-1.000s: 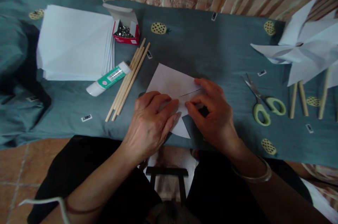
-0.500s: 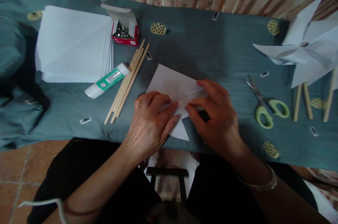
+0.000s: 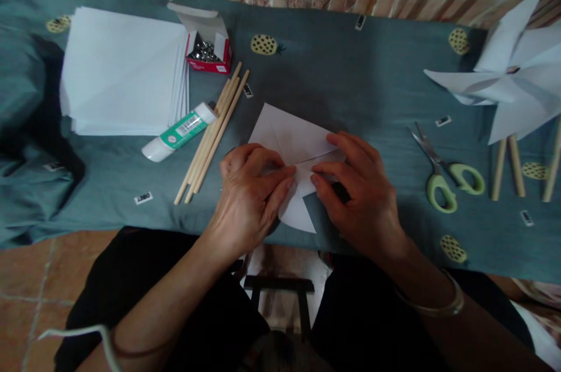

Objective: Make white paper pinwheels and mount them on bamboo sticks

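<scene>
A white sheet of paper (image 3: pixel 291 131) with slits cut toward its middle lies on the cloth in front of me. My left hand (image 3: pixel 245 197) is closed near the sheet's centre, thumb and index finger pinching the paper there. On the other side, my right hand (image 3: pixel 363 191) pinches a flap of the same sheet between thumb and fingers, its index fingertip close to the left one. One pointed corner of the paper sticks out below the hands toward the table edge. Both palms hide part of the sheet.
Left of the hands lie wooden sticks (image 3: pixel 214 138), a glue stick (image 3: pixel 179 132), a paper stack (image 3: pixel 123 74) and an open red box (image 3: pixel 208 56) of small metal pieces. Scissors (image 3: pixel 438 167) with green handles and white paper pinwheels (image 3: pixel 521 74) on sticks are at right.
My left thumb has drawn up against the index finger at the paper's middle. The right hand keeps its pinch almost unchanged. The whole view has shifted slightly.
</scene>
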{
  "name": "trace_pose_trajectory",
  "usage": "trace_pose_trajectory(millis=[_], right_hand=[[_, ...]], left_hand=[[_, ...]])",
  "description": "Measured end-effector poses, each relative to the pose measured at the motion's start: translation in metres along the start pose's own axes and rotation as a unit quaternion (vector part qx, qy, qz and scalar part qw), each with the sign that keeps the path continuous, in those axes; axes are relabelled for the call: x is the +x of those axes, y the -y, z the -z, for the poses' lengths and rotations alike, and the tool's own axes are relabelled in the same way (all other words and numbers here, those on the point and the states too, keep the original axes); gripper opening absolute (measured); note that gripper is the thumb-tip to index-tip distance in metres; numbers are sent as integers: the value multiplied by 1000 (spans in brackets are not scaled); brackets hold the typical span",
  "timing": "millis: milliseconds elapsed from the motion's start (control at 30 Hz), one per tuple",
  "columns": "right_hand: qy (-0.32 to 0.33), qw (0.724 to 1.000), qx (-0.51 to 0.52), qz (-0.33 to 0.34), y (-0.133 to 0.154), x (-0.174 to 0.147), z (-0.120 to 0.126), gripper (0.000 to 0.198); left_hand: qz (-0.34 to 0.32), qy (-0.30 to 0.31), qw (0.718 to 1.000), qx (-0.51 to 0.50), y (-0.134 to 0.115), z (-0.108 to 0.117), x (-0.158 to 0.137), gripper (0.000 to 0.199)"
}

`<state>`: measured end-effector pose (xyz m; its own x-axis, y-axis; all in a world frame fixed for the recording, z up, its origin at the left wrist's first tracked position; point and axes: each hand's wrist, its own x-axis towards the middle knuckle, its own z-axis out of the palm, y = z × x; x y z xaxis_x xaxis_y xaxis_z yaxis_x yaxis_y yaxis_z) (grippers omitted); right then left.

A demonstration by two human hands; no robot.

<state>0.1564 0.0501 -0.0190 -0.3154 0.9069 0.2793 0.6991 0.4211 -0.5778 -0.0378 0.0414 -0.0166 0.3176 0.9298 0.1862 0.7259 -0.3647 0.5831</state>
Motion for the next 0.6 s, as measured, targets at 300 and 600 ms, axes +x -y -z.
trace_pose_trajectory(millis=[300, 600], right_hand=[[-24, 999, 21, -22, -15, 9, 9, 28], [19, 1000, 16, 1, -24, 25, 8, 32]], left_hand=[[-2, -10, 1000, 25, -6, 3, 1, 29], [7, -29, 999, 16, -6, 4, 3, 26]])
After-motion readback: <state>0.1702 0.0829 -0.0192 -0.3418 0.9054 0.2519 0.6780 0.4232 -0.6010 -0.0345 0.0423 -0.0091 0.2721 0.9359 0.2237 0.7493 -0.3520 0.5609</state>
